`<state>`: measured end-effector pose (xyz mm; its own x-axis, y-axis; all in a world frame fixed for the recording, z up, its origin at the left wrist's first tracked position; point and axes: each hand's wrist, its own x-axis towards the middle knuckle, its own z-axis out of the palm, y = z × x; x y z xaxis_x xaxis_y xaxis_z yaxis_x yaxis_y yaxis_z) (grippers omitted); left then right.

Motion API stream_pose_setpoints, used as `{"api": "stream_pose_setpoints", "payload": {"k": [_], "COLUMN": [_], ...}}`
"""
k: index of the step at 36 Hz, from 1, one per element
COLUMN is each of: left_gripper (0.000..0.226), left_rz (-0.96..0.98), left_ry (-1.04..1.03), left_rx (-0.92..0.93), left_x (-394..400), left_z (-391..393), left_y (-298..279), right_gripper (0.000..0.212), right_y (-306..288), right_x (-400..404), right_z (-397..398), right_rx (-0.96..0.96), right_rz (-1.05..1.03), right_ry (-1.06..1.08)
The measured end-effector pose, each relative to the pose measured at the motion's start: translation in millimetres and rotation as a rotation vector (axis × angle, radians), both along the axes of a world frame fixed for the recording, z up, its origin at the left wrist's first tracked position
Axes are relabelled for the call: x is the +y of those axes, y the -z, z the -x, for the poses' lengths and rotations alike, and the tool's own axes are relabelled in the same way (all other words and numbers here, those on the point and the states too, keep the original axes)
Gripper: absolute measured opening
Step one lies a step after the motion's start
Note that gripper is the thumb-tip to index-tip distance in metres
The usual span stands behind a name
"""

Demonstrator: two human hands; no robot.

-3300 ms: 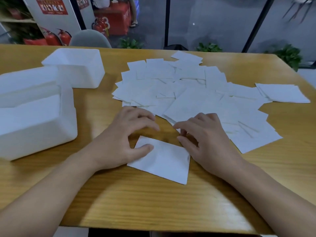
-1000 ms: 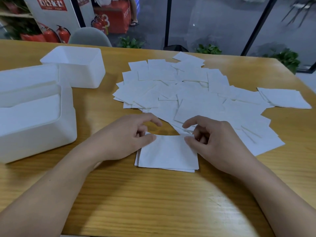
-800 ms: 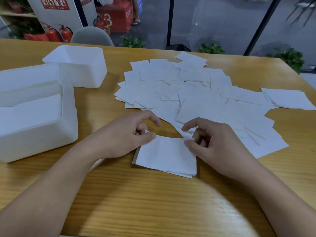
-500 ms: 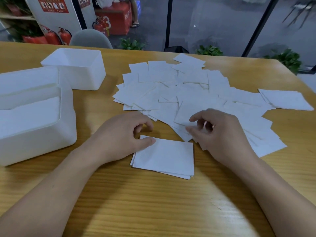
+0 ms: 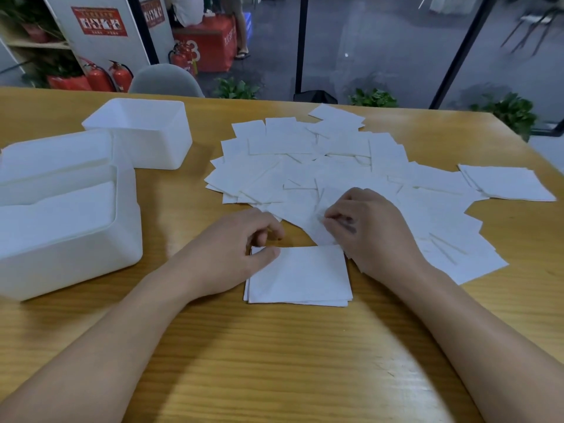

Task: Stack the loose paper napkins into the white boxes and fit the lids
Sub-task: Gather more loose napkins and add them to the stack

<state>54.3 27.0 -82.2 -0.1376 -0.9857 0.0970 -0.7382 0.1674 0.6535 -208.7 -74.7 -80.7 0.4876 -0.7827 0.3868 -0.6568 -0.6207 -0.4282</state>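
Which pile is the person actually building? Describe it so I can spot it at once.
On the wooden table, look nearest the person, between the left hand and right hand. The small stack lies there, edges squared, apart from the loose spread of napkins behind it.

nothing here is legible to me. far beyond my hands, past the table's far left edge, a red poster [image 5: 99, 22] on a white panel carries characters too blurred to read, and the red box [image 5: 210, 41] beside it bears white marks i cannot make out.
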Motion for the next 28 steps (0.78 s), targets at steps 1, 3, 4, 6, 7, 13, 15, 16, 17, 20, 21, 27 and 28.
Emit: {"api": "stream_pose_setpoints", "payload": {"k": [1,3,4,6,7,13,15,16,17,20,21,27,28], "left_gripper": [0.016,0.014,0.014,0.015,0.017,0.036,0.036,0.032,0.028,0.034,0.034,0.028,0.027], "left_rz": [0.015,0.044,0.055,0.069,0.066,-0.039,-0.036,-0.031,-0.032,-0.036,-0.026,0.066,0.083], "left_ry": [-0.009,-0.027,-0.035,-0.047,-0.052,-0.116,-0.153,-0.161,-0.158,-0.131,-0.123,-0.042,-0.039], "left_rx": [0.022,0.095,0.130,0.192,0.236,0.665,0.675,0.646,0.622,0.593,0.585,0.602,0.618], "left_x": [0,0,0,1,1,0,0,-1,-1,0,1,2,2], "left_z": [1,4,6,11,13,22,19,17,15,13,13,15,14], "left_y": [0,1,1,0,-1,-13,-14,-14,-13,-10,-10,-13,-14], "right_gripper": [0.012,0.012,0.012,0.010,0.009,0.003,0.005,0.009,0.013,0.017,0.019,0.040,0.034], "right_y": [0,-1,-2,-4,-5,-15,-14,-13,-13,-15,-15,-13,-13], "right_x": [0,2,3,8,12,45,52,53,53,48,45,34,33], "right_z": [0,0,0,-1,-1,-7,-10,-10,-10,-8,-7,1,3], "right_rx": [-0.009,-0.023,-0.031,-0.078,-0.119,-0.260,-0.224,-0.204,-0.198,-0.224,-0.225,-0.123,-0.141], "right_rz": [0.002,0.007,0.008,-0.003,-0.009,0.039,0.041,0.027,0.006,-0.060,-0.072,-0.082,-0.099], "right_ry": [0.001,-0.004,-0.010,-0.030,-0.048,-0.287,-0.357,-0.376,-0.383,-0.325,-0.286,-0.117,-0.098]}}
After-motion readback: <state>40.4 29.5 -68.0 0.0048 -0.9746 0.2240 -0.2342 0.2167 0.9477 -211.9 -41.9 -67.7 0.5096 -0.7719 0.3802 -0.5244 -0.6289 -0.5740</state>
